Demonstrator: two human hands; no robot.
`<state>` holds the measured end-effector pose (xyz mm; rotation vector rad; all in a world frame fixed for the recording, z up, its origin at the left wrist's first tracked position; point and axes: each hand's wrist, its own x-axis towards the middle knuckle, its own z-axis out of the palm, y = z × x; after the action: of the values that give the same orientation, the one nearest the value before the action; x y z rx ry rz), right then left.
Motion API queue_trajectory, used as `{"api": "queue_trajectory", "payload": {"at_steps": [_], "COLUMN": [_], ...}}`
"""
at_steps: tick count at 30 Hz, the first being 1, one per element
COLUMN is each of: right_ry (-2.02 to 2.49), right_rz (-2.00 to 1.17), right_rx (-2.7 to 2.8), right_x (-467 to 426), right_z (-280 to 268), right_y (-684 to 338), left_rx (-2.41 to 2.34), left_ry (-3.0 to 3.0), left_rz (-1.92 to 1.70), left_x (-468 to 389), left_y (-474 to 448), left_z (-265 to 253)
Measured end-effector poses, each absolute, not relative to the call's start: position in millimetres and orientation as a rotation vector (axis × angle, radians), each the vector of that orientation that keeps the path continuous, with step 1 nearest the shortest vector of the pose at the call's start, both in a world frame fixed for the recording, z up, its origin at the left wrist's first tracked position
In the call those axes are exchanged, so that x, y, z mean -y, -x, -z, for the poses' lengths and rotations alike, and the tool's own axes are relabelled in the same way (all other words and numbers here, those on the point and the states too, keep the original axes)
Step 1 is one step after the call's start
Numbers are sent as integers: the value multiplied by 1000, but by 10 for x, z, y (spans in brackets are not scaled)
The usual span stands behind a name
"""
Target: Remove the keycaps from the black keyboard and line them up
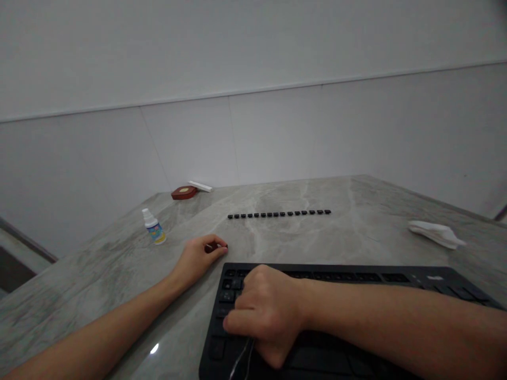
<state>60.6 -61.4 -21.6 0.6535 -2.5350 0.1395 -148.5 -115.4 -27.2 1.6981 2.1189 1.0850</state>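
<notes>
Over a cut-off keyboard (pixel 325 351), right grip (pixel 269 314) closed round half-hidden wire tool (pixel 238 361), left grip (pixel 204 255) beside, pinching indistinct dark piece (pixel 227 246).

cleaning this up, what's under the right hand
The black keyboard lies beneath the right hand. Some left-end keys show; whatever sits directly below the hand is covered.

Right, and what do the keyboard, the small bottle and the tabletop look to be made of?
Keyboard: probably black plastic, matte, judging by its dull, even surface.
Bottle: likely plastic, smooth and white, with a moulded look.
Tabletop: polished stone or imitation, given the grey veining and bright glare; can't tell which.
</notes>
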Motion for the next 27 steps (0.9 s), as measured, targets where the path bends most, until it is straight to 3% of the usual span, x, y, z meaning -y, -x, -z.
{"api": "queue_trajectory", "payload": {"at_steps": [27], "right_ry": [-575], "right_rz": [-140], "right_rx": [2679], "right_x": [594], "right_z": [191], "right_y": [-578], "left_rx": [-2235], "left_ry": [-2016], "left_rz": [-889], "left_x": [374], "left_y": [1966], "left_z": [330]}}
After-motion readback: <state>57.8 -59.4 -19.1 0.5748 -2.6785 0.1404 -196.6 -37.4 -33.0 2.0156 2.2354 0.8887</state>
